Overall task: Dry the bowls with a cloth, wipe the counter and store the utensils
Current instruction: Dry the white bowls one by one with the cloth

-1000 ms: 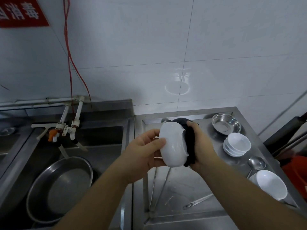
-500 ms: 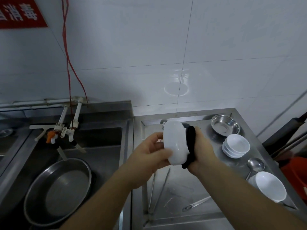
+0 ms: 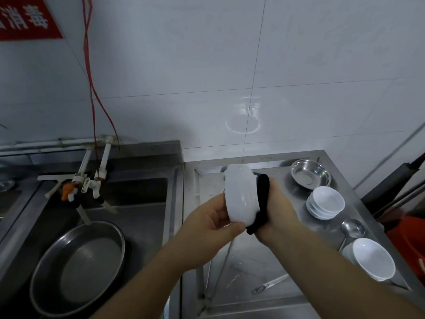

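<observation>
I hold a white bowl on its side above the steel counter, its mouth turned to the right. My left hand grips its base from the left. My right hand holds a black cloth pressed into the bowl's mouth; its fingers are hidden behind the bowl. On the counter's right side sit a stack of small white bowls, a larger white bowl, a steel ladle and a steel dish.
A flat utensil handle lies near the counter's front. On the left, a sink holds a large steel basin under the taps. A red bucket stands at the far right.
The bowl has turned in my hands and shifted slightly up and to the right; the cloth now shows less over its top edge.
</observation>
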Available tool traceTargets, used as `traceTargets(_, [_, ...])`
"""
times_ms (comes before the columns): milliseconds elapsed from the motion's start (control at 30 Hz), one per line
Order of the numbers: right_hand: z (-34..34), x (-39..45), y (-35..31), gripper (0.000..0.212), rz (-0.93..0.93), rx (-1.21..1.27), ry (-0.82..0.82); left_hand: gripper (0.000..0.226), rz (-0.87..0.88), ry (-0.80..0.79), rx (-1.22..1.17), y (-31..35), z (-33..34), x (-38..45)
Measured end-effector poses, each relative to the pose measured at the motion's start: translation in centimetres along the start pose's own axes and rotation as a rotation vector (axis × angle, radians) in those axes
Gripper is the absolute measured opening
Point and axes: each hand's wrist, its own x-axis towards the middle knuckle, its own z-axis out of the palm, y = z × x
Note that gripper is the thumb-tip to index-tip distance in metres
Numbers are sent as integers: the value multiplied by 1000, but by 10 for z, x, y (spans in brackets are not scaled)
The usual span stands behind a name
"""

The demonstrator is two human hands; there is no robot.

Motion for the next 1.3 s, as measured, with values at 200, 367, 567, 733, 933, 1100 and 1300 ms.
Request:
traceTargets(200, [6, -3, -6, 21, -104, -87, 12, 47, -68, 60, -238, 8, -4, 4])
traceTargets(367, [5, -6, 7, 38, 97, 87, -63, 41, 1, 61, 298, -6, 10, -4])
traceTargets(567, [4, -9, 3, 21, -18, 66, -19, 54, -24, 64, 252, -6, 13, -10])
traceTargets(733, [1, -7, 12, 23, -183, -50, 116, 44, -77, 143, 217, -7, 20, -6])
traceTargets(933, [-2, -12, 23, 16, -568, -369, 75, 30, -133, 138, 56, -10, 17, 4])
traceTargets(1100, [-9, -13, 16, 16, -577, -607, 20, 26, -153, 90, 115, -22, 14, 7])
traceTargets(1300, [-41, 1, 21, 11, -432, -628, 73, 18, -167, 41, 297, -39, 15, 11])
